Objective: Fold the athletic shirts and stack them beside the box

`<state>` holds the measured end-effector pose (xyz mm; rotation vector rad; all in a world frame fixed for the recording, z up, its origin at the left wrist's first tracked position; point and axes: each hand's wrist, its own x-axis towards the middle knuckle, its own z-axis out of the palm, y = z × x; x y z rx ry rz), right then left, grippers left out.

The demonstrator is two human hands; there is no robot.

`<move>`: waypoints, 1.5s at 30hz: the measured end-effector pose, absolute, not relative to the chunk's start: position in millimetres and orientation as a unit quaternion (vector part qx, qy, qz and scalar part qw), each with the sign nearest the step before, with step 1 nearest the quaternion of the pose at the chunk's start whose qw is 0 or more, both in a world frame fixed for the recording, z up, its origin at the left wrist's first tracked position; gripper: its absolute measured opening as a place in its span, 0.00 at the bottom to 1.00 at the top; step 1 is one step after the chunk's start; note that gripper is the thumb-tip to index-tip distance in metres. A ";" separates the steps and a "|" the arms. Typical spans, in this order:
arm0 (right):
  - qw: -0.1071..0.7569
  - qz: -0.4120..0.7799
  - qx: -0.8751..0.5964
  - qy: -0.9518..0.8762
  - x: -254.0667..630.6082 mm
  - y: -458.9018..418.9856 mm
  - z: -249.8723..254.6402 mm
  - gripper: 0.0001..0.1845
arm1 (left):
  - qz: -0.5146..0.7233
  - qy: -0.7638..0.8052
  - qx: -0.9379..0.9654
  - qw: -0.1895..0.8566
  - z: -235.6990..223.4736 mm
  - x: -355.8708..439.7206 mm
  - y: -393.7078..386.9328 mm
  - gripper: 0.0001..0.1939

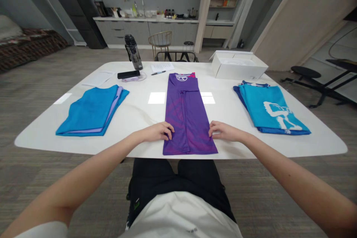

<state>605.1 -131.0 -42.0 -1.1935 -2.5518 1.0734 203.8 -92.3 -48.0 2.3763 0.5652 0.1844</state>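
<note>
A purple shirt (187,119) lies lengthwise on the white table in front of me, folded into a long strip with its sides turned in. Its collar end, with a white logo and a bit of pink, points away from me. My left hand (158,132) has its fingers curled on the shirt's left edge near the hem. Across from it, my right hand (224,131) pinches the right edge between thumb and fingers. To the left lies a pile of folded blue and lilac clothes (90,108). On the right rests a stack of folded blue shirts (275,106), the top one with a white print.
Towards the back of the white table (139,113) stand a dark water bottle (134,54) and an open white box (238,68). Between them lie a black phone (128,74), a pen (158,73) and paper sheets (164,67). Chairs and a kitchen counter are beyond.
</note>
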 end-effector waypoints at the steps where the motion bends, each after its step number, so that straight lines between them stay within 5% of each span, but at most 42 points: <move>1: 0.053 0.352 -0.396 -0.846 603.5 -130.0 -42.2 0.14 | 0.075 0.214 0.915 0.334 -49.0 205.6 -92.0 0.05; 7: 0.048 0.382 -0.406 -0.829 592.4 -127.8 -23.7 0.14 | 0.080 0.215 0.891 0.392 -33.4 212.8 -90.7 0.09; 13: 0.199 0.516 -0.417 -0.721 582.8 -83.3 10.3 0.14 | 0.221 0.291 0.688 0.628 -6.6 226.8 -40.8 0.08; 17: 0.338 0.579 -0.497 -0.551 578.9 -16.7 -5.6 0.20 | 0.395 0.396 0.448 0.697 -18.4 249.2 21.7 0.07; 21: 0.318 0.512 -0.626 -0.494 574.8 35.3 -39.4 0.23 | 0.385 0.472 0.299 0.735 -44.8 261.5 67.6 0.16; 29: 0.295 0.337 -0.732 -0.514 560.6 84.4 -73.0 0.18 | 0.403 0.569 0.353 0.624 -72.9 277.0 101.3 0.09; 32: 0.351 0.368 -0.692 -0.512 560.2 92.0 -69.9 0.15 | 0.458 0.543 0.406 0.575 -66.2 278.9 110.2 0.12; 39: 0.511 0.413 -0.549 -0.517 571.9 114.9 -36.6 0.26 | 0.565 0.388 0.484 0.543 -28.9 272.0 152.9 0.20; 45: 0.425 0.439 -0.652 -0.449 566.3 160.0 -56.7 0.15 | 0.385 0.571 0.403 0.603 -62.0 281.6 196.6 0.14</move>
